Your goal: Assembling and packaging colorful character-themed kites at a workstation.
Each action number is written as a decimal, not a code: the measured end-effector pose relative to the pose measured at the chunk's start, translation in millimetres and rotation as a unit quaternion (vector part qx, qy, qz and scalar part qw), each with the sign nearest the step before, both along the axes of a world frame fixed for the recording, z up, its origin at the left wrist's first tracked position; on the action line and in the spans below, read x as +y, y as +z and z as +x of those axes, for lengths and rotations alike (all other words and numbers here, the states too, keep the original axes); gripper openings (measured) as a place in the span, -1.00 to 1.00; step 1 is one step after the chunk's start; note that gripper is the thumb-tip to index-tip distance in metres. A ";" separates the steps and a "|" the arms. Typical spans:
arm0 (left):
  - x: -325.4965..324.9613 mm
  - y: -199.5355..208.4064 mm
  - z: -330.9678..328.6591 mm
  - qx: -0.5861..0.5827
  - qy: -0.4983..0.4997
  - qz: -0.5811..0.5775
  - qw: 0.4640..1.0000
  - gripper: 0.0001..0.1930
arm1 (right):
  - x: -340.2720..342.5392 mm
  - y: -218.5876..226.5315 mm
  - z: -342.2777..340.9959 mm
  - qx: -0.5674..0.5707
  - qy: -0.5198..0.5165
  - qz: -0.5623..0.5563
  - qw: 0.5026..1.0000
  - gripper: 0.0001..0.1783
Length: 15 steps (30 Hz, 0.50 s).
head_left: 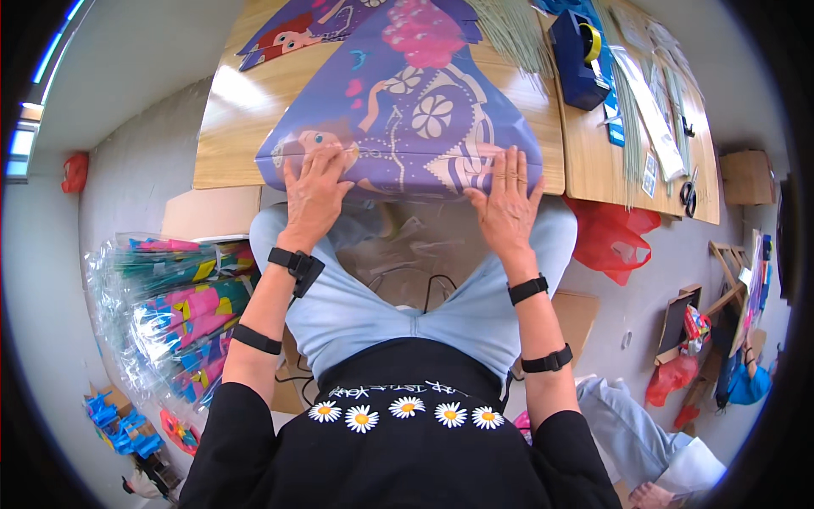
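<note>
A purple, roughly triangular printed sheet [428,114], like a kite sail with a cartoon figure, lies over the table's near edge. Its near edge shows a straight fold or seam line. My left hand [314,193] rests flat on the sheet's near left part, fingers stretched forward. Pressing on the near right corner is my right hand [508,202], its fingers straight and the thumb apart. Neither hand grips anything I can see. Behind the sheet at the upper left, a second similar printed sheet [292,34] lies partly covered.
Thin pale rods [513,34] lie at the back right. A blue tape dispenser [581,64], a white strip [649,110] and black scissors [688,197] are on the right table. Bagged colourful goods [182,314] stand at left; a red bag [612,237] hangs below right. Another person's leg [632,433] shows behind.
</note>
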<state>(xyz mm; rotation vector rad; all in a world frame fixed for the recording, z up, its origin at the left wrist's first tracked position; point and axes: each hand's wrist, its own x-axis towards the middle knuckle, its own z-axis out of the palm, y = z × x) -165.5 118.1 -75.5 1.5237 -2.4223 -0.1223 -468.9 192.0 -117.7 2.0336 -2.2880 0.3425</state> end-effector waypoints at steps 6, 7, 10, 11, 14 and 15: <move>0.9 7.5 1.4 -0.008 0.014 0.012 1.000 -0.52 | -4.4 4.2 -9.2 0.022 -0.090 0.037 0.995 -0.14; 1.5 7.2 0.6 -0.011 0.006 0.025 1.000 -0.52 | -5.7 9.0 -4.6 0.013 -0.073 0.002 0.997 -0.15; 5.5 5.3 1.0 -0.001 0.014 0.013 1.000 -0.54 | -16.8 30.8 44.1 0.022 0.058 -0.031 0.998 -0.12; 6.6 3.1 0.4 0.001 0.017 0.004 1.000 -0.56 | -20.2 26.6 68.7 -0.037 0.093 -0.037 0.994 -0.11; 2.4 4.4 0.3 0.001 0.005 0.014 1.000 -0.57 | -30.1 21.2 113.5 -0.085 0.189 -0.047 0.977 -0.09; 2.0 4.4 0.5 0.010 0.002 0.024 1.000 -0.57 | -31.1 18.2 119.1 -0.087 0.194 -0.046 0.976 -0.09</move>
